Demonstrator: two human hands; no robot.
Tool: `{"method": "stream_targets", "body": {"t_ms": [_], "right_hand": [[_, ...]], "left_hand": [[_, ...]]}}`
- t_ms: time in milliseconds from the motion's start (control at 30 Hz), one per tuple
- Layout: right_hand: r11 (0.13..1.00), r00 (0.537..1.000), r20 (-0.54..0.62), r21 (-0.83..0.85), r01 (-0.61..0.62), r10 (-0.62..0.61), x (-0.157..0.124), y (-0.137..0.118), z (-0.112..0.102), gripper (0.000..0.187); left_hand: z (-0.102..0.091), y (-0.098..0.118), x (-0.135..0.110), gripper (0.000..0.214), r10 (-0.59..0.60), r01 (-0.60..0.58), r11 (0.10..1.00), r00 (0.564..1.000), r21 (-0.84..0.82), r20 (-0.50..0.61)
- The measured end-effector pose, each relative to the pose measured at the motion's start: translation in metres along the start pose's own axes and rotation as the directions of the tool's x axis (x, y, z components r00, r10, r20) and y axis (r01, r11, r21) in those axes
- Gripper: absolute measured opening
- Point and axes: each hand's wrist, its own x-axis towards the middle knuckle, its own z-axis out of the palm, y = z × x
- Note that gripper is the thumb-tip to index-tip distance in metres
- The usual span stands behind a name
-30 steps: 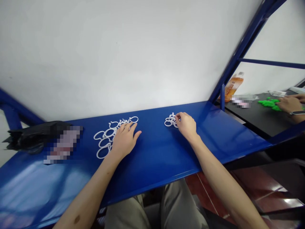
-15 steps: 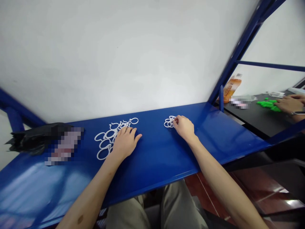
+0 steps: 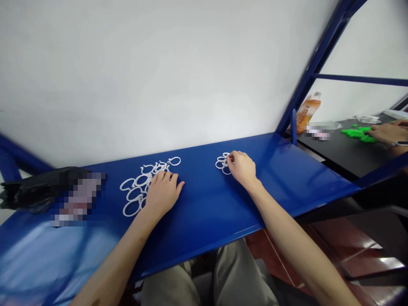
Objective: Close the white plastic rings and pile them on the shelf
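Up behind everything is a plain white wall (image 3: 159, 63), easily the biggest thing in view. Below it runs a glossy blue bench (image 3: 207, 212) with a blue frame post (image 3: 315, 63) slanting up on the right. Past that post sits a black table (image 3: 338, 148), where another person's hand (image 3: 384, 132) rests right beside a heap of bright green pieces (image 3: 357, 133).

Far left on the bench there's a crumpled black bag (image 3: 28, 189), well apart from both hands.

Left of the middle is a loose spread of white rings (image 3: 137, 189), lying flat on the blue surface. The left hand (image 3: 161, 191) lies palm down on the right edge of that spread, fingers stretched out and relaxed, not gripping anything.

The right hand (image 3: 242, 168) is further right, knuckles up and fingers curled down, with its tips touching a small bunch of rings (image 3: 221, 163) that sits near the back of the bench. Honestly can't tell whether it's really pinching one or just resting on them.

Smallest bit: an orange bottle (image 3: 305, 111) standing tilted behind the post, at the near end of the black table.
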Motion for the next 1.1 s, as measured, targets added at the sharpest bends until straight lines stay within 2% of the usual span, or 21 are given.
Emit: {"method": "stream_targets", "body": {"t_ms": [167,233,333,400,467,533,633,767,900,1000,1100], "right_hand": [[0.996,0.996,-0.045,0.029,0.082,-0.081,-0.003,-0.006,0.003,0.017],[0.988,0.989,-0.046,0.054,0.143,-0.14,-0.005,-0.009,0.004,0.016],[0.963,0.969,-0.033,0.104,0.247,-0.245,-0.007,-0.013,0.007,0.016],[0.945,0.955,-0.021,0.137,0.297,-0.297,-0.008,-0.016,0.009,0.016],[0.924,0.938,-0.006,0.171,0.341,-0.345,-0.01,-0.02,0.011,0.016],[0.898,0.918,0.019,0.214,0.384,-0.397,-0.012,-0.023,0.013,0.016],[0.864,0.888,0.079,0.284,0.416,-0.453,-0.015,-0.027,0.015,0.015],[0.838,0.854,0.165,0.353,0.416,-0.494,-0.017,-0.029,0.017,0.017],[0.786,0.868,0.182,0.538,0.304,-0.461,-0.019,-0.032,0.019,0.017],[0.699,0.891,0.179,0.69,0.188,-0.417,-0.02,-0.034,0.021,0.014],[0.655,0.913,0.145,0.74,0.154,-0.38,-0.021,-0.036,0.021,0.018]], "left_hand": [[0.008,0.001,0.019,0.041,0.014,-0.012,0.997,1.0,0.071,-0.024],[0.016,-0.001,0.029,0.045,-0.005,0.009,0.998,0.998,0.069,-0.058],[0.024,-0.003,0.039,0.046,-0.008,0.009,0.999,0.999,0.034,-0.041],[0.023,0.0,0.038,0.043,0.065,-0.065,0.998,0.998,-0.007,-0.025],[0.017,0.005,0.031,0.04,0.21,-0.213,0.975,0.976,-0.061,-0.047],[0.009,0.013,0.022,0.034,0.384,-0.394,0.91,0.918,-0.129,-0.098],[0.001,0.023,0.012,0.024,0.451,-0.489,0.852,0.867,-0.187,-0.213],[-0.006,0.027,0.012,0.026,0.485,-0.549,0.814,0.822,-0.19,-0.297],[-0.013,0.025,0.012,0.036,0.496,-0.577,0.786,0.803,-0.222,-0.331],[-0.013,0.026,0.011,0.037,0.432,-0.552,0.758,0.825,-0.349,-0.365],[-0.01,0.03,0.012,0.029,0.26,-0.452,0.71,0.881,-0.54,-0.395]]}}
